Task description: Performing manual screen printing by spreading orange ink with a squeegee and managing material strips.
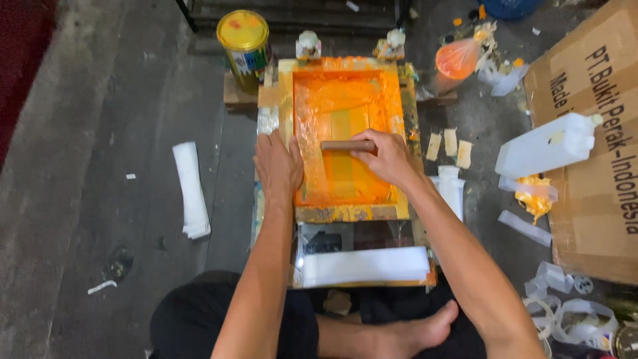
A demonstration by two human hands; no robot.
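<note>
Left hand (278,165) flat, fingers spread, pinning the orange printing frame (347,129) by its left edge so it can't shift, right hand (387,156) clamped on the wooden squeegee (348,145) lying across mid-screen, white strip stack (364,265) near our lap.

Open floor (100,133) left of the printing frame (345,213), broken only by a folded white stack (191,189) and small scraps. Far edge blocked by a yellow-lidded can (244,46) and two small bottles (309,45). Right side crowded: white jug (545,145), cardboard box (598,199), paper strips (449,143), an orange-filled bag (458,58). Near edge closed by a white sheet (365,264) and crossed legs (399,332)
</note>
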